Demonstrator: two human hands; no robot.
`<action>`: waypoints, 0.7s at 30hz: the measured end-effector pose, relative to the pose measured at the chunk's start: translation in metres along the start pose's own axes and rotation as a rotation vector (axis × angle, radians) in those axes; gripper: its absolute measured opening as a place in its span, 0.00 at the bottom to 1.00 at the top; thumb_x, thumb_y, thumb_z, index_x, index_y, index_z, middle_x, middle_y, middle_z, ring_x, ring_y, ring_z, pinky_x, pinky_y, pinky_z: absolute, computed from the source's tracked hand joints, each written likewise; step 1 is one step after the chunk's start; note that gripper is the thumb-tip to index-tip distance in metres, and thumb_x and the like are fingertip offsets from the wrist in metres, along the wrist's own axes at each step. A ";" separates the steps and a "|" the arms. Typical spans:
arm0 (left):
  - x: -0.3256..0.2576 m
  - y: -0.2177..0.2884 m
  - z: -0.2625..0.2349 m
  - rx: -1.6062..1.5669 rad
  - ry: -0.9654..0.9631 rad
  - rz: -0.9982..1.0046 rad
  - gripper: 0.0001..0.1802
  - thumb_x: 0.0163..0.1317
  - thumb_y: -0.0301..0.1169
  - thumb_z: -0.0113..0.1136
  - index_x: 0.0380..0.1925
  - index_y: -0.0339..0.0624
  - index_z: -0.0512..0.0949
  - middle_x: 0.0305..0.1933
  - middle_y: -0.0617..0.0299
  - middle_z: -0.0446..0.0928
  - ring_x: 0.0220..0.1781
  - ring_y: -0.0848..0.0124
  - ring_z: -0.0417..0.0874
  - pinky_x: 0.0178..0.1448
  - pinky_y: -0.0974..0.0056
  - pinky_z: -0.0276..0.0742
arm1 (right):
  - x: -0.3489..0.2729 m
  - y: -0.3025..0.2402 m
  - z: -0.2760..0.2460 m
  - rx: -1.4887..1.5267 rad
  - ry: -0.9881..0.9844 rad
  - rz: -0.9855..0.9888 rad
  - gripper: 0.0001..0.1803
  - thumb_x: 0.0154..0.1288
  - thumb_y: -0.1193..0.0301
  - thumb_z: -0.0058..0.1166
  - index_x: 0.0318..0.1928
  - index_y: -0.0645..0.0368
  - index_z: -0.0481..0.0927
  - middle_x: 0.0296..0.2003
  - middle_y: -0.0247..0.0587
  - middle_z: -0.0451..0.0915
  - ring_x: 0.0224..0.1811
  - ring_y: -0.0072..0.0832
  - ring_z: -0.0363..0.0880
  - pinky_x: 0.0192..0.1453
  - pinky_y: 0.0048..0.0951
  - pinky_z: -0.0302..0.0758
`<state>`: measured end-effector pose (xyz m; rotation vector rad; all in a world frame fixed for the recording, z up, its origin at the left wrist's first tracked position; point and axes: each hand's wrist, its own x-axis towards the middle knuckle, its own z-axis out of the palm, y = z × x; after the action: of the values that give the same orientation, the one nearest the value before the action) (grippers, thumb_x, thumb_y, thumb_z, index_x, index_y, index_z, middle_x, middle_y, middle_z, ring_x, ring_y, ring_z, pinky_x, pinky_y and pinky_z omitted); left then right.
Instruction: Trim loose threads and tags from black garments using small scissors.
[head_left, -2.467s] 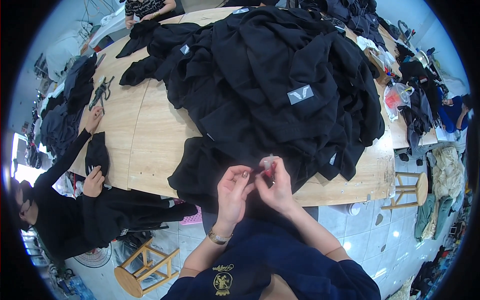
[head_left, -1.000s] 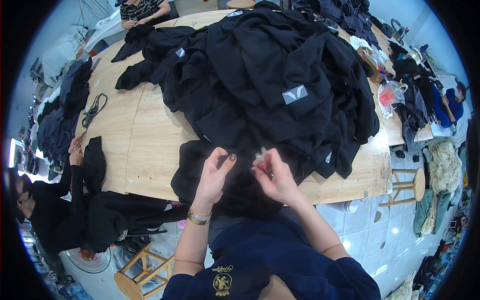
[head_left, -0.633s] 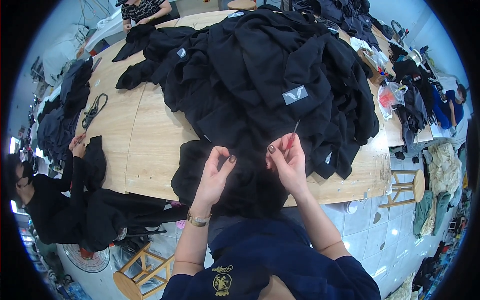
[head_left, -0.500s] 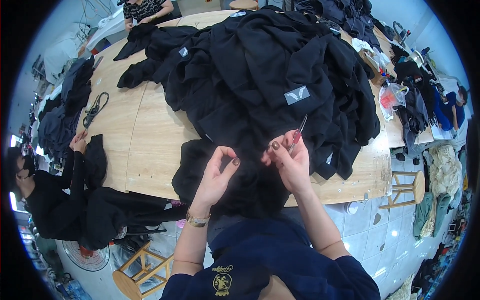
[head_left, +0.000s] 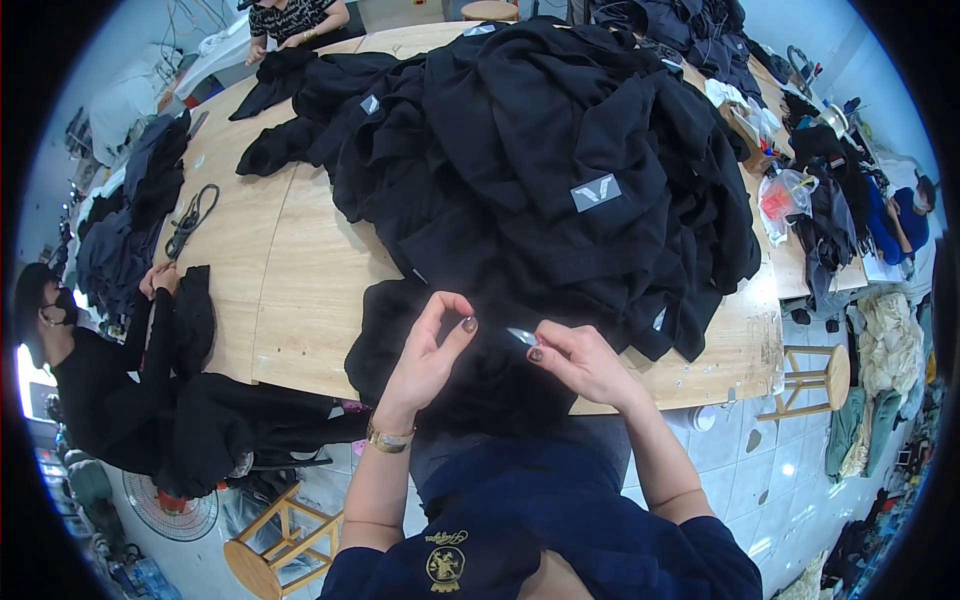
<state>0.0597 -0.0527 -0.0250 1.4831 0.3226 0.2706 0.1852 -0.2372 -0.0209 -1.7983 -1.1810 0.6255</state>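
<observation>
Over the near edge of the black garments my right hand [head_left: 583,362] is closed around a pair of thread snips [head_left: 521,336]. Their shiny pointed blades stick out leftward past my thumb, while the handle is mostly covered by my fingers. My left hand [head_left: 430,350] faces them across a small gap, thumb and forefinger pinched together. Whatever that pinch holds is too small to see. Below both hands lies a black garment [head_left: 400,320] at the table's near edge. Beyond it rises a big pile of black garments [head_left: 510,130] with grey patches.
The pile sits on a pale wooden table [head_left: 310,300]. A dark cord [head_left: 190,222] lies toward its left side. One person [head_left: 90,370] sits at the left, and another person's hands [head_left: 290,42] are at the far edge. Wooden stools [head_left: 825,380] stand around.
My right hand has come down and turned, so the snips' blades swing from pointing up and away to pointing left at my left hand. My left hand stays nearly still.
</observation>
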 end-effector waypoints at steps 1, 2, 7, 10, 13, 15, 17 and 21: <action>0.000 0.001 0.000 0.018 -0.007 0.009 0.06 0.65 0.27 0.53 0.39 0.40 0.69 0.39 0.67 0.68 0.45 0.78 0.67 0.53 0.73 0.63 | -0.001 0.000 -0.001 0.000 0.001 0.000 0.18 0.67 0.58 0.49 0.30 0.61 0.69 0.18 0.46 0.69 0.20 0.39 0.71 0.26 0.35 0.64; 0.000 0.002 0.000 0.036 -0.013 0.017 0.06 0.65 0.28 0.54 0.39 0.40 0.69 0.39 0.66 0.68 0.45 0.78 0.67 0.53 0.72 0.63 | -0.001 0.001 -0.002 -0.086 -0.020 -0.017 0.19 0.67 0.57 0.48 0.30 0.61 0.70 0.18 0.46 0.71 0.22 0.41 0.72 0.27 0.36 0.65; 0.001 0.005 0.000 0.058 -0.048 0.017 0.06 0.65 0.28 0.54 0.39 0.40 0.69 0.39 0.66 0.69 0.46 0.78 0.68 0.53 0.72 0.63 | -0.001 -0.002 -0.006 -0.217 -0.041 -0.053 0.21 0.67 0.53 0.46 0.29 0.59 0.70 0.18 0.45 0.72 0.22 0.42 0.74 0.27 0.38 0.67; 0.000 0.007 0.001 0.071 -0.053 0.021 0.06 0.65 0.28 0.54 0.39 0.40 0.69 0.39 0.66 0.69 0.46 0.78 0.68 0.53 0.73 0.64 | -0.001 0.000 -0.006 -0.264 -0.037 -0.080 0.21 0.67 0.53 0.45 0.29 0.58 0.70 0.17 0.44 0.73 0.21 0.42 0.74 0.26 0.37 0.67; 0.000 0.009 0.001 0.091 -0.054 0.027 0.06 0.65 0.28 0.54 0.39 0.39 0.69 0.39 0.66 0.69 0.45 0.78 0.68 0.53 0.72 0.64 | -0.001 -0.001 -0.006 -0.297 -0.053 -0.084 0.20 0.67 0.53 0.46 0.29 0.58 0.71 0.17 0.43 0.73 0.21 0.40 0.74 0.26 0.37 0.66; 0.000 0.011 0.002 0.092 -0.057 0.028 0.06 0.65 0.28 0.54 0.39 0.39 0.69 0.39 0.66 0.69 0.45 0.77 0.68 0.53 0.72 0.64 | -0.001 -0.003 -0.007 -0.292 -0.051 -0.081 0.20 0.67 0.53 0.46 0.29 0.58 0.71 0.17 0.42 0.73 0.21 0.40 0.74 0.26 0.36 0.66; 0.000 0.013 0.003 0.126 -0.059 0.053 0.04 0.65 0.24 0.51 0.39 0.39 0.68 0.38 0.69 0.65 0.42 0.82 0.65 0.51 0.77 0.62 | -0.001 -0.003 -0.008 -0.303 -0.049 -0.083 0.20 0.67 0.53 0.45 0.29 0.58 0.71 0.17 0.42 0.73 0.21 0.39 0.74 0.25 0.36 0.66; 0.000 0.013 0.003 0.122 -0.058 0.048 0.05 0.65 0.24 0.52 0.39 0.39 0.68 0.38 0.69 0.65 0.43 0.82 0.65 0.51 0.77 0.62 | 0.000 -0.003 -0.009 -0.325 -0.073 -0.073 0.20 0.67 0.52 0.45 0.29 0.57 0.71 0.17 0.42 0.73 0.21 0.39 0.74 0.25 0.36 0.66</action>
<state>0.0608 -0.0549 -0.0122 1.6178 0.2611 0.2498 0.1908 -0.2400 -0.0138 -2.0024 -1.4577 0.4806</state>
